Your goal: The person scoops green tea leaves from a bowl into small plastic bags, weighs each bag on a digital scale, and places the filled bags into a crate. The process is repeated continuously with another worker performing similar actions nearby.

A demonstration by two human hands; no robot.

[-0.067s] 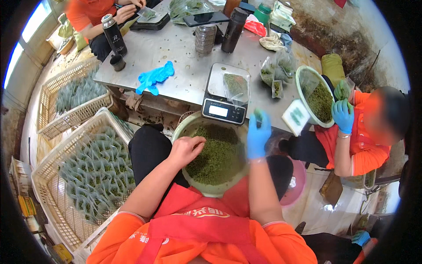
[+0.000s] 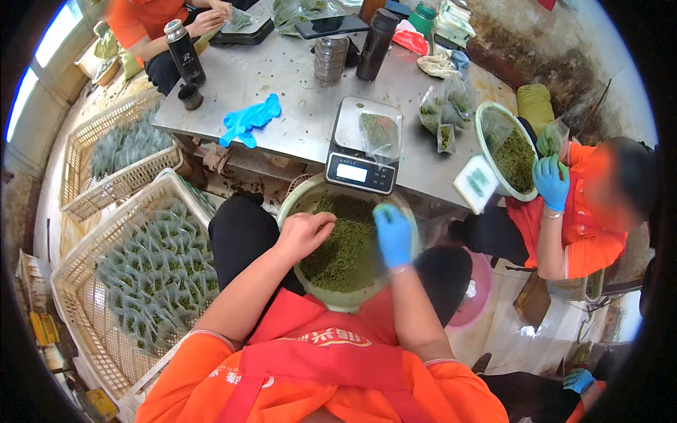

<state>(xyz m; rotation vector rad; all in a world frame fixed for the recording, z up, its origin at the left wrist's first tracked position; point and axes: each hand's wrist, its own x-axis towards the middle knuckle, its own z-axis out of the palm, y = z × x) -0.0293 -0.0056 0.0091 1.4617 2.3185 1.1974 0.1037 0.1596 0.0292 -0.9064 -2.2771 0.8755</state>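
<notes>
Between my knees stands a pale green bowl (image 2: 287, 211) holding loose green granules (image 2: 338, 257), like small dried buds. My bare left hand (image 2: 305, 235) is over the bowl's left side, thumb and fingers pinched together; whatever is in them is hidden. My right hand (image 2: 393, 236), in a blue glove, hangs over the bowl's right side with its fingers bent. Something green shows at its fingertips, too blurred to name. Just beyond the bowl, a digital scale (image 2: 360, 178) sits at the table edge, bearing a clear bag of green granules (image 2: 379, 134).
A plastic crate (image 2: 77, 310) of filled bags stands at my left, another crate (image 2: 84, 194) behind it. The metal table (image 2: 282, 141) carries a blue glove (image 2: 250, 120), a flask (image 2: 185, 53) and a dark bottle (image 2: 377, 46). At right, a co-worker's gloved hand (image 2: 551, 183) is beside another bowl (image 2: 486, 162).
My right hand has moved left and down, from beside the scale's right corner to over the bowl. My left hand has shifted slightly right. The bag stays on the scale.
</notes>
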